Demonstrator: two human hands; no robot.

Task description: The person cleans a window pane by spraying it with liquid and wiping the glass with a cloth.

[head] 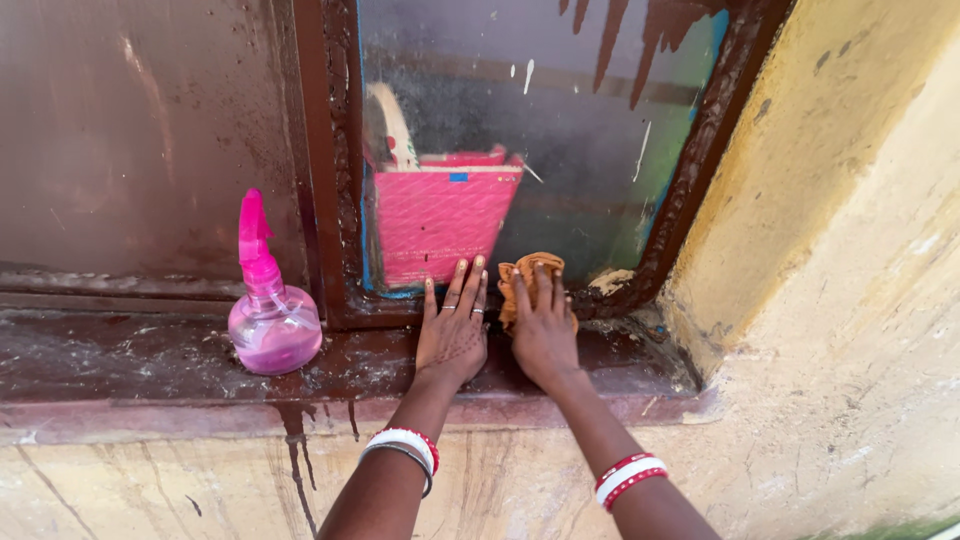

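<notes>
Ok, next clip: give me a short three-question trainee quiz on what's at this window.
1. True or false: the right hand presses an orange cloth against the bottom of the window pane.
2. Where does the pink spray bottle stand? A) on the sill, left of both hands B) in the left hand C) behind the glass
3. Fill in: the left hand lies flat with its fingers ____, holding nothing.

Key: 1 true; 2 A; 3 spread
</notes>
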